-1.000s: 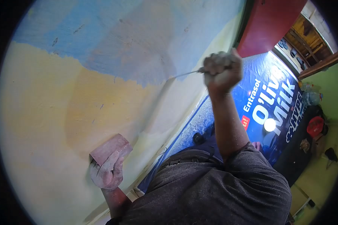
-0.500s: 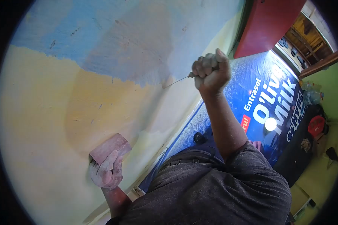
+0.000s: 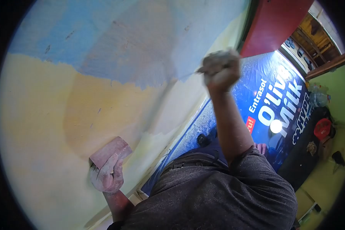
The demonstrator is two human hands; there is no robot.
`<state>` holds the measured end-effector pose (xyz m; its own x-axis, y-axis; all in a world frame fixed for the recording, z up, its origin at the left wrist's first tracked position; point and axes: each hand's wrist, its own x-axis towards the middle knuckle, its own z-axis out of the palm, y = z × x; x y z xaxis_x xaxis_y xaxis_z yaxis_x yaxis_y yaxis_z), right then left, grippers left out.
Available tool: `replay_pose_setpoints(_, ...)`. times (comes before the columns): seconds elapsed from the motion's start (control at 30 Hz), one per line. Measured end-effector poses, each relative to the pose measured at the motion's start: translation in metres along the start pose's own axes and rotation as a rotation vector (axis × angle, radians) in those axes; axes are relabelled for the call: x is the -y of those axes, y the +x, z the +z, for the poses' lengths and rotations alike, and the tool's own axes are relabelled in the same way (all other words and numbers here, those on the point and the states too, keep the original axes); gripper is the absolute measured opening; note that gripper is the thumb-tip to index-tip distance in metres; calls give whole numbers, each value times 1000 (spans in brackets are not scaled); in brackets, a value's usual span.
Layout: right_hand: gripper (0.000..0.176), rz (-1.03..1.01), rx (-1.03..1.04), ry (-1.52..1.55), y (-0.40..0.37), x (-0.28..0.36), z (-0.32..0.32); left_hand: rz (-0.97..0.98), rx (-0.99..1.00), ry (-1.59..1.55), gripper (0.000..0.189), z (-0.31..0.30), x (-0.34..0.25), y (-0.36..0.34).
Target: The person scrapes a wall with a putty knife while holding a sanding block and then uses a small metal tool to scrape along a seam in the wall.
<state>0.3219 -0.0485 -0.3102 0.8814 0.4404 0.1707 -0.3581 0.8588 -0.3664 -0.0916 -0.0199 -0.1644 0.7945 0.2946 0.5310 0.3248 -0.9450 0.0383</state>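
Observation:
My left hand (image 3: 108, 178), coated in pale dust, is closed on a curved reddish-brown piece of sandpaper (image 3: 113, 151) close to the wall (image 3: 38, 126). Its fingers lie over the lower edge of the sheet. Higher up and to the right, my right hand (image 3: 221, 69) is a dusty fist, smeared by motion. A thin scraper (image 3: 193, 73) sticks out of it toward the wall, seen edge-on and blurred; the fist hides its handle. Blue paint with a ragged lower edge covers the wall's upper part, with yellow and whitish areas below.
A blue printed banner (image 3: 257, 90), dusted white near the wall, covers the floor. A red panel (image 3: 274, 27) stands at the upper right. Plastic bottles (image 3: 319, 96) and a red round object (image 3: 322, 128) are at the far right. Footwear (image 3: 301, 51) lies beyond the panel.
My right hand has shifted slightly right and up with the scraper, and its blade now looks blurred. My left hand and the sandpaper stay nearly in place.

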Motion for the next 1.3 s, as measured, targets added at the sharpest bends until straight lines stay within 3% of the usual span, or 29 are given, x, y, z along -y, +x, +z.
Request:
replay_pose_setpoints(0.07,47,199,-44,10,-19,-9,12,9,-3,5,23,0,1,-2)
replay_pose_setpoints(0.17,51,-1,-30,129,-3,8,-8,18,-5,-27,23,-1,0,1)
replay_pose_setpoints(0.2,55,-20,-116,108,1,16,-3,14,-3,-15,24,-1,2,-1)
replay_pose_setpoints(0.3,54,96,-86,59,-6,-2,4,22,-6,-1,23,0,2,-2)
replay_pose_setpoints(0.57,54,47,-66,65,-1,0,3,0,-1,7,23,0,-1,-2)
replay_pose_setpoints(0.6,55,133,-94,58,-7,-6,8,6,-5,-1,23,0,0,-1)
replay_pose_setpoints(0.73,56,-45,-52,90,10,19,-7,0,-6,-19,24,1,5,-5)
replay_pose_setpoints(0.83,55,22,-63,58,0,3,-1,-8,-7,-8,24,-3,-1,-10)
replay_pose_setpoints(0.9,53,188,-99,104,-11,-3,0,8,-6,-14,23,-1,0,-5)
replay_pose_setpoints(1.0,53,-64,-39,66,2,17,-13,6,-2,-11,24,-2,-2,-5)
replay_pose_setpoints(1.03,54,-45,-155,119,3,26,-13,5,-2,-3,24,-2,-3,-4)
replay_pose_setpoints(1.1,55,-51,-130,42,2,10,-11,6,1,6,24,-4,-3,-4)
replay_pose_setpoints(1.17,55,147,-130,86,-12,-3,-4,15,-3,2,24,-3,-2,-3)
replay_pose_setpoints(1.2,56,151,-122,92,-12,-3,-8,16,3,4,24,-3,0,-3)
replay_pose_setpoints(1.3,55,-49,-118,69,3,21,-20,-9,10,17,25,-4,0,-10)
